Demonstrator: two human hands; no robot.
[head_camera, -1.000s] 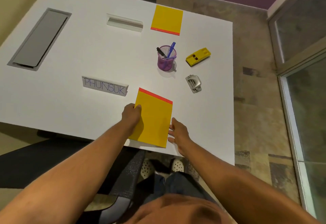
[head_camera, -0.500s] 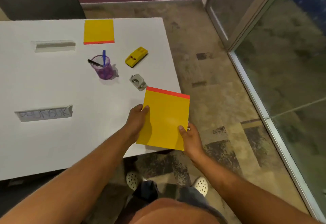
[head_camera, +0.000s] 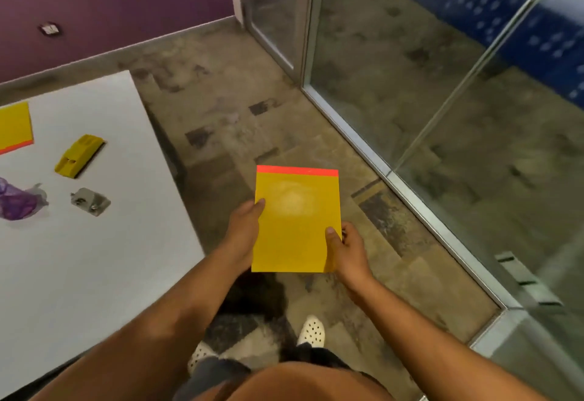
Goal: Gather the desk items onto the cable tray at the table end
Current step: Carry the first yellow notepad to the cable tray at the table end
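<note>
Over the stone-patterned floor (head_camera: 316, 90), clear of the white table (head_camera: 94, 258) and to its right, a yellow notepad (head_camera: 295, 220) is held in both hands; its long axis runs away from the person, nearly straight up the frame, with the orange-red binding strip at the far end and the plain yellow end nearest the body; its face is turned up toward the camera, flat and glossy, with a pale glare patch in the upper middle. The left hand (head_camera: 243, 233) grips the pad's left edge, thumb lying on the top face and the other fingers hidden beneath; the right hand (head_camera: 347, 247) pinches the lower right corner, thumb on top, fingers curled under the edge.

On the table, well apart from the held pad, a second yellow pad (head_camera: 14, 127) with the same orange strip lies at the left border, cut off by the frame; a yellow stapler (head_camera: 79, 155) lies tilted, its long axis diagonal; just below it sits a small metal punch (head_camera: 90, 201); a purple translucent cup (head_camera: 19, 201) stands at the left border, blurred, so its contents cannot be told.

Glass partitions with metal frames (head_camera: 395, 176) run along the right; a purple wall (head_camera: 110, 5) stands behind; white perforated shoes (head_camera: 311, 331) show below the pad.
</note>
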